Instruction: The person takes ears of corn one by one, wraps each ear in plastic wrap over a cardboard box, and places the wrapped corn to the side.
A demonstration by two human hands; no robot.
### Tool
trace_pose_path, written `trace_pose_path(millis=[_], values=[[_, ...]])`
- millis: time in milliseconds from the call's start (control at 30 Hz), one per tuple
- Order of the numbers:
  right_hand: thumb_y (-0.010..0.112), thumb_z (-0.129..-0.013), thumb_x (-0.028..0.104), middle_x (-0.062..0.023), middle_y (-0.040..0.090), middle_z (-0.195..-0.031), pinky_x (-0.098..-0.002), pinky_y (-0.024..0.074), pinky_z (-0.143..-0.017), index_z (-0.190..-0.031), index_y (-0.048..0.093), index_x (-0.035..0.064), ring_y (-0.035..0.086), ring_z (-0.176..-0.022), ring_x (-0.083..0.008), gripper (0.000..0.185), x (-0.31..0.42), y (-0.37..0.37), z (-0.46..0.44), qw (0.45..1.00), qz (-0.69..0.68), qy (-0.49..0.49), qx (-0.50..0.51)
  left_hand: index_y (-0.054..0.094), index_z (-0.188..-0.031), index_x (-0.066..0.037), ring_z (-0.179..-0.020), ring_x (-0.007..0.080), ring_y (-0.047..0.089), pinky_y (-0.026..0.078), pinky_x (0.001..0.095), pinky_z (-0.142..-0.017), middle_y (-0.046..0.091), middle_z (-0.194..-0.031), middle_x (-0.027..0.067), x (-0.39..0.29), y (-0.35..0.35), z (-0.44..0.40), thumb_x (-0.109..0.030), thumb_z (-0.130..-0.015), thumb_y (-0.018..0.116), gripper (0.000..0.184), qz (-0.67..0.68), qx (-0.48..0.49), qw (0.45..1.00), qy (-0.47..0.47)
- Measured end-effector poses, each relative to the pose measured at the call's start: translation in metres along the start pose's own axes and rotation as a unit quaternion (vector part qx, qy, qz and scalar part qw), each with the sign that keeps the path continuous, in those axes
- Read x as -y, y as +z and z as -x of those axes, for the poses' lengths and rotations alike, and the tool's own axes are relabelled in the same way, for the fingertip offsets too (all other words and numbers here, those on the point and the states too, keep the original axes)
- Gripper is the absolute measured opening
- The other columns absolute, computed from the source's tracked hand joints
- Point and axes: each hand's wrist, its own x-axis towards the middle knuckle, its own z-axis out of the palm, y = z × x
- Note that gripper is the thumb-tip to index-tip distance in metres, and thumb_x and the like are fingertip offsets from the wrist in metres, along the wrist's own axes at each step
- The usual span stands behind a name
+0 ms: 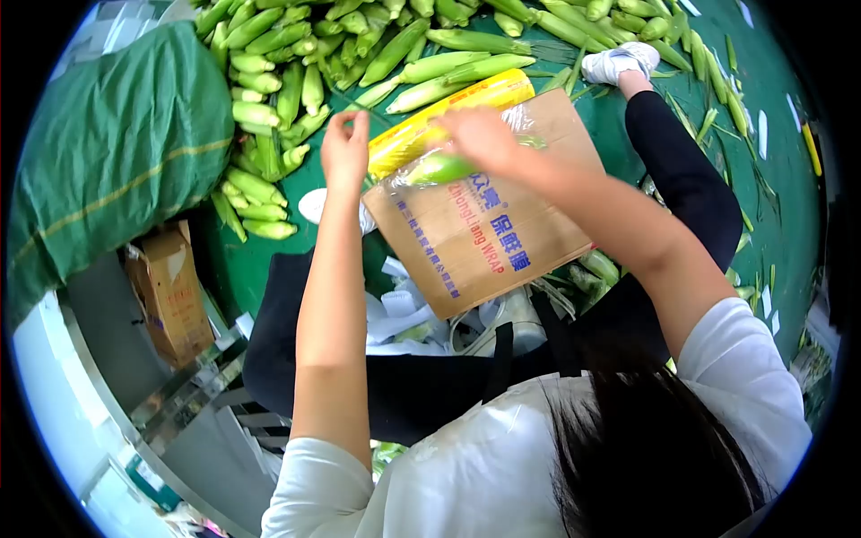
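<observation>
A yellow roll of plastic wrap (395,148) lies across the far edge of a printed cardboard sheet (475,242). On the cardboard, just below the roll, is an ear of corn (439,169) in green husk, with clear film over it. My left hand (345,148) is raised by the roll's left end, its fingertips pinched together; whatever they hold is too fine to make out. Over the roll and the corn's right end is my right hand (480,136), slightly blurred, its fingers stretched to the left and apart.
Many ears of corn (296,81) are heaped on the green floor (538,45) ahead. A full green sack (126,152) bulges at the left, above a brown carton (170,291). My white shoe (621,61) is beyond the cardboard. White netting (404,314) sits between my legs.
</observation>
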Motion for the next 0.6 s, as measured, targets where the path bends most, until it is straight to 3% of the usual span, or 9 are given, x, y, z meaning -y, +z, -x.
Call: trace_pose_path(millis=[33,67,200,267,333,367,433,500,600], values=[[0.07,-0.083,0.058,-0.0086,0.066,-0.108,-0.042,0.0488,-0.091,-0.121,0.062,0.0119,0.064,-0.105,-0.0284,0.061,0.012,0.005,0.019,0.999,0.004,0.003,0.049,0.068,-0.112,-0.006,-0.071,0.0217,0.067,0.053,0.0362,-0.07,0.067,-0.076,0.0098,0.0,0.001,0.002,-0.038,-0.092,0.069,0.038,0.017,-0.001,1.0,0.006],[0.08,-0.074,0.05,-0.01,0.067,-0.106,-0.0416,0.0515,-0.087,-0.12,0.062,0.0112,0.064,-0.104,-0.0286,0.062,0.013,0.011,0.035,0.993,0.08,-0.067,-0.056,0.069,-0.11,-0.006,-0.073,0.021,0.068,0.053,0.0358,-0.07,0.071,-0.079,0.0107,-0.008,0.007,0.005,-0.033,-0.094,0.067,0.031,-0.001,0.024,1.0,-0.006],[0.089,-0.065,0.03,-0.0137,0.068,-0.111,-0.0459,0.0553,-0.087,-0.124,0.062,0.0091,0.066,-0.108,-0.0315,0.068,0.015,0.02,0.032,0.999,-0.017,-0.026,0.043,0.07,-0.109,-0.006,-0.075,0.0234,0.07,0.055,0.0357,-0.072,0.073,-0.086,0.0129,-0.047,0.052,0.022,-0.021,-0.093,0.067,0.023,0.094,0.069,0.986,0.116],[0.088,-0.064,0.032,-0.0153,0.069,-0.11,-0.0443,0.0564,-0.087,-0.124,0.06,0.0097,0.067,-0.105,-0.0322,0.07,0.016,0.004,0.038,0.988,-0.065,-0.009,0.137,0.069,-0.12,-0.011,-0.121,0.0345,0.06,0.046,0.0427,-0.102,0.067,-0.124,0.0174,-0.046,0.085,0.022,-0.021,-0.092,0.064,0.029,0.046,0.127,0.947,0.293],[0.09,-0.059,0.036,-0.0176,0.072,-0.107,-0.0412,0.0564,-0.086,-0.122,0.063,0.0089,0.069,-0.099,-0.0326,0.073,-0.003,0.013,0.046,0.98,-0.138,-0.054,0.137,0.062,-0.136,-0.029,-0.151,0.0425,0.021,0.014,0.0596,-0.121,0.033,-0.161,0.0154,-0.029,0.124,0.032,-0.043,-0.097,0.057,0.042,-0.052,0.222,0.9,0.37],[0.09,-0.059,0.038,-0.0171,0.072,-0.106,-0.0405,0.0559,-0.085,-0.12,0.064,0.0084,0.069,-0.099,-0.0317,0.072,-0.009,0.014,0.052,0.957,-0.174,-0.078,0.218,0.058,-0.14,-0.038,-0.153,0.0387,0.019,0.011,0.0632,-0.12,0.027,-0.165,0.0136,-0.04,0.125,0.047,-0.049,-0.099,0.054,0.043,-0.09,0.287,0.901,0.313],[0.089,-0.059,0.04,-0.0162,0.072,-0.104,-0.039,0.0549,-0.084,-0.117,0.067,0.0075,0.069,-0.097,-0.0297,0.07,-0.014,0.012,0.063,0.886,-0.249,-0.12,0.373,0.049,-0.148,-0.041,-0.155,0.0348,0.014,0.01,0.0603,-0.122,0.022,-0.167,0.0101,-0.037,0.129,0.071,-0.052,-0.101,0.047,0.048,-0.204,0.249,0.869,0.376],[0.088,-0.065,0.046,-0.0136,0.072,-0.105,-0.0378,0.0528,-0.085,-0.114,0.07,0.005,0.068,-0.095,-0.0269,0.067,-0.004,0.011,0.082,0.824,-0.171,-0.098,0.531,0.047,-0.149,-0.043,-0.155,0.033,0.017,0.012,0.0606,-0.122,0.022,-0.167,0.0094,-0.036,0.129,0.087,-0.051,-0.1,0.048,0.049,-0.241,0.223,0.842,0.428],[0.082,-0.076,0.051,-0.0137,0.069,-0.116,-0.0373,0.0495,-0.092,-0.128,0.062,0.0026,0.064,-0.104,-0.0258,0.074,0.02,0.028,0.139,0.644,-0.305,-0.133,0.689,0.043,-0.15,-0.046,-0.155,0.0295,0.018,0.014,0.06,-0.122,0.022,-0.168,0.0078,-0.036,0.127,0.095,-0.049,-0.098,0.052,0.052,-0.274,0.202,0.82,0.459]])
